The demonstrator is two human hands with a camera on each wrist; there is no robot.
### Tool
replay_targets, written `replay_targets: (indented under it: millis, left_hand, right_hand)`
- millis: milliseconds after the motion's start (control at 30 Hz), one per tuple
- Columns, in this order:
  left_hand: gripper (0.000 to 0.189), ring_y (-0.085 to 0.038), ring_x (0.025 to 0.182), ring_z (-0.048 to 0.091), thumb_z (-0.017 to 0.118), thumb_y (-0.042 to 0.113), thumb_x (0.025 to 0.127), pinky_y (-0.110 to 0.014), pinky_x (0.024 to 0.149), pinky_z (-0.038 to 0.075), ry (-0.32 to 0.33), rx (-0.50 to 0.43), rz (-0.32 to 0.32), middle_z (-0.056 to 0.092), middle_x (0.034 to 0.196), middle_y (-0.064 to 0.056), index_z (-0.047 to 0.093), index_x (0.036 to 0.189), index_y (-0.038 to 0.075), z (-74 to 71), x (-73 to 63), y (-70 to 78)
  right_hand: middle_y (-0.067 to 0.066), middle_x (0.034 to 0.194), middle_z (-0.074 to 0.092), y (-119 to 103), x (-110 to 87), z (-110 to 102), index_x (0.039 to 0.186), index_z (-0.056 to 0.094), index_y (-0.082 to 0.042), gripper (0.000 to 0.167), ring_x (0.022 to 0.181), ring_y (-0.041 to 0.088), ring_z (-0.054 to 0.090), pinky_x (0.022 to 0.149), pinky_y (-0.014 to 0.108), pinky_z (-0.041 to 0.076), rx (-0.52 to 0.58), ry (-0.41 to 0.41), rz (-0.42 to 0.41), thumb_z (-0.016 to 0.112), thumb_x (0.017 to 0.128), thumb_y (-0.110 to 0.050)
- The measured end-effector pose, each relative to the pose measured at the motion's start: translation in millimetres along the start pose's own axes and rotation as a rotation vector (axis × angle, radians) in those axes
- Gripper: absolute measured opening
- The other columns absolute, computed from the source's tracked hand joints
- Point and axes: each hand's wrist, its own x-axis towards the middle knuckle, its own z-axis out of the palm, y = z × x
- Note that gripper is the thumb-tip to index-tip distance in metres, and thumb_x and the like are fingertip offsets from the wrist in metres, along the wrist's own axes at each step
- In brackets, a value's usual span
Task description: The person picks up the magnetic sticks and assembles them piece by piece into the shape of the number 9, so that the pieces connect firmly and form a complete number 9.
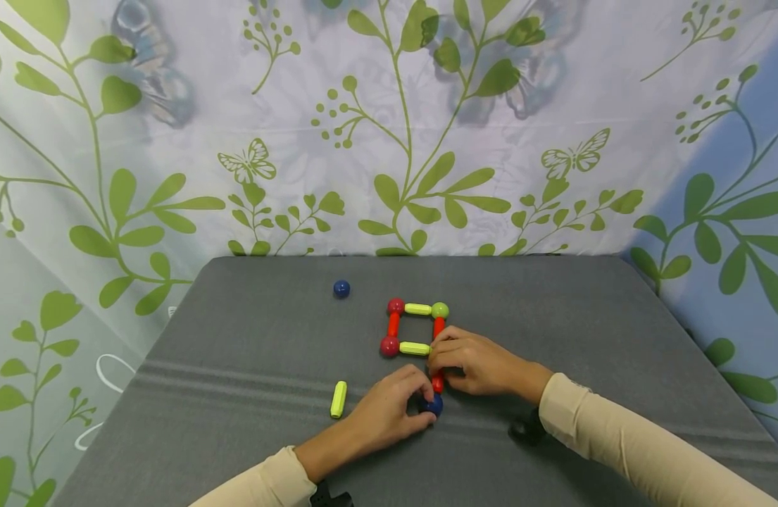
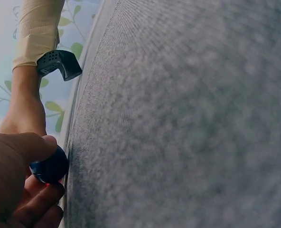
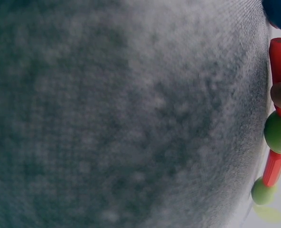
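A square of rods and balls lies on the grey table: two red balls on the left, a green ball at the far right corner, yellow rods and red rods between. My right hand covers the near right corner, where the right wrist view shows another green ball. Its fingers hold a red rod that sticks out from this corner toward me. Just in front of that rod's end, my left hand pinches a blue ball between thumb and fingers; a small gap shows in the right wrist view.
A loose yellow rod lies left of my left hand. Farther back on the left sits a second blue ball. Behind the grey tabletop hangs a leaf-patterned curtain. Black wrist mounts sit at both cuffs.
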Motion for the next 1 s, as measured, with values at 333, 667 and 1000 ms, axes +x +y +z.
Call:
replay_targets:
  millis: [333,667,1000]
  left_hand:
    - [0.030,-0.004,0.092,0.057,0.086,0.019,0.084,-0.017,0.079,0.047,0.013,0.005,-0.013,0.055,0.104,0.011,0.059,0.097,0.019,-0.2,0.7,-1.0]
    - [0.031,-0.006,0.090,0.057,0.086,0.019,0.083,-0.017,0.077,0.047,0.036,0.003,0.010,0.054,0.102,0.010,0.058,0.097,0.018,0.8,0.5,-2.8]
    - [0.032,-0.006,0.083,0.055,0.086,0.023,0.083,-0.016,0.071,0.045,0.031,-0.013,-0.034,0.054,0.099,0.010,0.058,0.096,0.019,0.7,1.9,-1.0]
  right_hand:
    - [-0.009,0.109,0.068,-0.5,-0.6,-0.9,0.102,0.071,-0.018,0.028,0.112,0.013,0.054,0.101,0.030,0.041,-0.002,-0.033,0.042,0.076,0.081,0.000]
    - [-0.009,0.109,0.068,-0.9,0.2,-1.0,0.102,0.071,-0.019,0.028,0.111,0.013,0.054,0.100,0.031,0.042,0.001,-0.035,0.049,0.076,0.081,-0.001]
    - [-0.009,0.109,0.068,-0.9,1.2,-1.7,0.102,0.071,-0.019,0.029,0.111,0.012,0.054,0.100,0.030,0.041,0.003,-0.038,0.056,0.077,0.081,-0.001]
